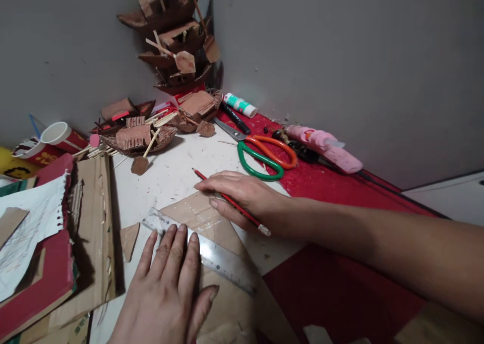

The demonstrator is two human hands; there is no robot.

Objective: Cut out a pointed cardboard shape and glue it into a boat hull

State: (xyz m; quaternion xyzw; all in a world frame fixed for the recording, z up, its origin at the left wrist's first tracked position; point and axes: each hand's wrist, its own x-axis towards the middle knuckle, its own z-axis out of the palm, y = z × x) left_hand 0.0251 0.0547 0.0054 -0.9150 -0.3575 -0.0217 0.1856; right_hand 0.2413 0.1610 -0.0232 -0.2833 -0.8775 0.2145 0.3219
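Note:
My left hand (170,273) lies flat with its fingers spread, pressing on a clear plastic ruler (219,257). Under the ruler is a piece of brown cardboard (223,308), which carries pale marks above the ruler's edge. Over the cardboard's upper part, my right hand (242,197) is closed around a red and black pencil (236,206). The pencil's tip points up and to the left, away from the ruler and off the cardboard. Beyond the right hand lie scissors (264,155) with one orange and one green handle.
Several cardboard model boats (138,137) stand or hang by the back wall. A black marker (236,119) and a white-and-green tube (240,105) lie near a pink object (325,147). Cardboard sheets (100,223), a red book (56,278) and paper cups (62,137) are on the left.

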